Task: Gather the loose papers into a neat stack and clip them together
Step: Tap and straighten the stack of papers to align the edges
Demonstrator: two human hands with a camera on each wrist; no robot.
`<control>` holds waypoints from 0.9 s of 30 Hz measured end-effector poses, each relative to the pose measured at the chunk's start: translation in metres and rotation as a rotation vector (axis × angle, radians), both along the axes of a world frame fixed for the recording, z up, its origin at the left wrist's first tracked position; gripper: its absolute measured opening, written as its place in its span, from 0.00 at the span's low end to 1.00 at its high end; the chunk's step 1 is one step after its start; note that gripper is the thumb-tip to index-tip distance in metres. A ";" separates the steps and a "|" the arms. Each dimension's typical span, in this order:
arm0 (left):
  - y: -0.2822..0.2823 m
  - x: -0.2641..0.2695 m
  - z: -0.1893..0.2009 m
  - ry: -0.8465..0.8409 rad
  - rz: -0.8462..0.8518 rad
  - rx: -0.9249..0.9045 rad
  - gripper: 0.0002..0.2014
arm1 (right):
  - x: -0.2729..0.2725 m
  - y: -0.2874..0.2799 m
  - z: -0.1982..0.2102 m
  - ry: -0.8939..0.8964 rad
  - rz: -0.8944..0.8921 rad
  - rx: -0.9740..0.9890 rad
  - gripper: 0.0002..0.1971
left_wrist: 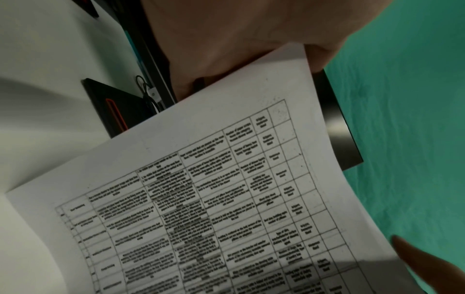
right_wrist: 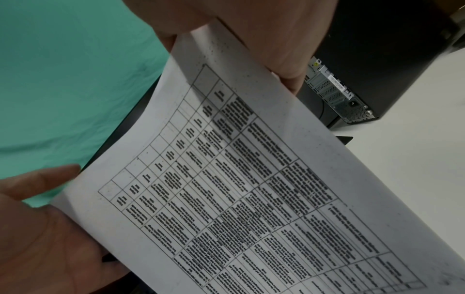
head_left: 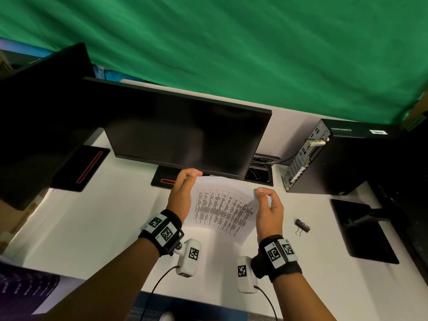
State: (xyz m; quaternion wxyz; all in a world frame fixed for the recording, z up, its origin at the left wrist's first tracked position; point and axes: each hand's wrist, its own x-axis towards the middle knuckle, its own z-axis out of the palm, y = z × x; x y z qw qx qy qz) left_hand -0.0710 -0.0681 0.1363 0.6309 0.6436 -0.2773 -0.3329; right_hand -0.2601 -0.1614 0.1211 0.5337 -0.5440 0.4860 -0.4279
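Observation:
A stack of white papers (head_left: 222, 209) with a printed table on its top sheet stands tilted on the white desk (head_left: 92, 228), bowed between both hands. My left hand (head_left: 190, 179) grips the stack's left far edge, fingers curled over it. My right hand (head_left: 264, 195) pinches the right far edge between thumb and fingers. The left wrist view shows the papers (left_wrist: 214, 199) under my left hand (left_wrist: 239, 49). The right wrist view shows the papers (right_wrist: 251, 189) held by my right hand (right_wrist: 251, 39). A black binder clip (head_left: 302, 226) lies on the desk just right of my right hand, untouched.
A dark monitor (head_left: 185, 135) stands right behind the papers, its base (head_left: 162, 179) by my left hand. A second monitor (head_left: 41, 112) is at the left. A black computer tower (head_left: 335, 158) and a black base plate (head_left: 361, 230) stand at the right. Green cloth (head_left: 231, 54) hangs behind.

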 end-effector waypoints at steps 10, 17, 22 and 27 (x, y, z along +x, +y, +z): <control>0.016 0.006 -0.021 -0.145 -0.181 0.232 0.15 | -0.023 0.004 -0.022 0.159 0.212 -0.033 0.10; 0.028 0.003 -0.026 -0.178 -0.229 0.215 0.15 | -0.035 0.010 -0.019 0.191 0.273 -0.075 0.06; 0.023 -0.001 -0.018 -0.228 -0.201 0.218 0.15 | -0.025 0.011 -0.010 0.229 0.195 -0.134 0.06; 0.024 0.001 -0.024 -0.229 -0.200 0.219 0.15 | -0.026 0.013 -0.015 0.226 0.207 -0.102 0.10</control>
